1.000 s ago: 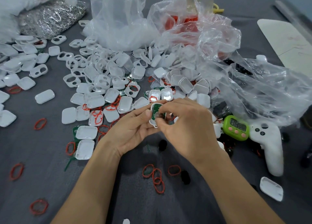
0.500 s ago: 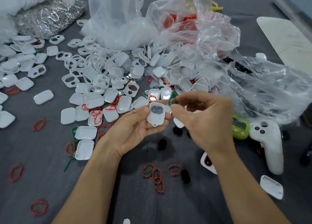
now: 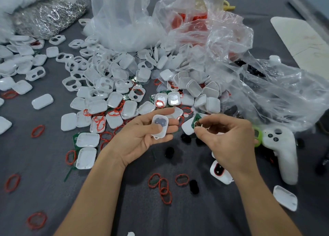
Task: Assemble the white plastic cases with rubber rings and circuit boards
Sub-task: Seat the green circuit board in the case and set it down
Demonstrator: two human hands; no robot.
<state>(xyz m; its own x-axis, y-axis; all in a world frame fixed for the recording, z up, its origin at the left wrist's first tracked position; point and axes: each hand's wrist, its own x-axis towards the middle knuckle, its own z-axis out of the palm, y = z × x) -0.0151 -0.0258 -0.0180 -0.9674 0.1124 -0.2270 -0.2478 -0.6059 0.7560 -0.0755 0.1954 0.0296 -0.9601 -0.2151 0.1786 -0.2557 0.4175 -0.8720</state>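
My left hand (image 3: pixel 140 137) lies palm up and holds a white case half (image 3: pixel 159 126) with a dark pad inside, the thumb pressing on its lower end. To its right, my right hand (image 3: pixel 229 139) pinches a small green circuit board (image 3: pixel 195 121) between thumb and fingertips, a short way apart from the case. A large heap of white case halves (image 3: pixel 114 86) spreads across the grey table behind my hands. Red rubber rings (image 3: pixel 163 186) lie loose in front of my hands and at the left.
Crumpled clear plastic bags (image 3: pixel 231 57) rise at the back and right. A bag of metal clips (image 3: pixel 49 16) sits at the far left. A white controller (image 3: pixel 283 152) and a green timer (image 3: pixel 258 136) lie right of my right hand. A case with a red ring (image 3: pixel 218 171) lies below it.
My hands have come apart. The right hand lifted the green board off the case and moved right, leaving the case with its dark pad in the left palm.
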